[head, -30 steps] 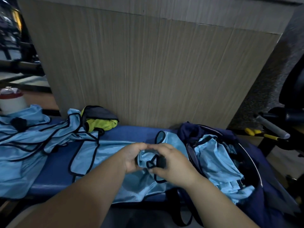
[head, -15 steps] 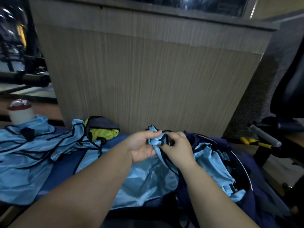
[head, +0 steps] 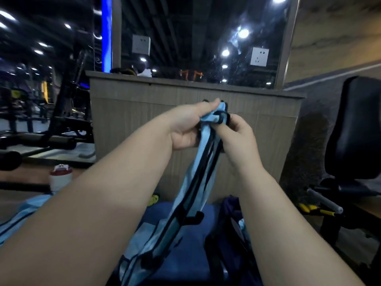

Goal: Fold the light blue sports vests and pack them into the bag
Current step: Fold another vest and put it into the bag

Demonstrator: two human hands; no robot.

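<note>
A light blue sports vest (head: pixel 201 178) with black trim hangs in a long bunched strip from my two raised hands. My left hand (head: pixel 190 126) grips its top from the left, thumb over the cloth. My right hand (head: pixel 237 135) pinches the same top edge from the right, close beside the left. The vest's lower part trails down onto the blue bench (head: pixel 185 254). The dark navy bag (head: pixel 228 230) lies at the bench's right end, mostly hidden by my right forearm, with light blue cloth showing inside. More light blue vests (head: pixel 22 213) lie at the far left.
A wood-grain partition (head: pixel 132 120) stands right behind the bench, with a mirror above it. A white bottle with a red cap (head: pixel 60 177) sits at the left. Gym machines fill the left. A black padded seat (head: pixel 354 129) and a yellow-handled bar (head: pixel 317 210) stand at the right.
Both hands have risen from bench level to chest height, lifting the vest so it hangs in a strip. The view has tilted up, showing the mirror and the gym.
</note>
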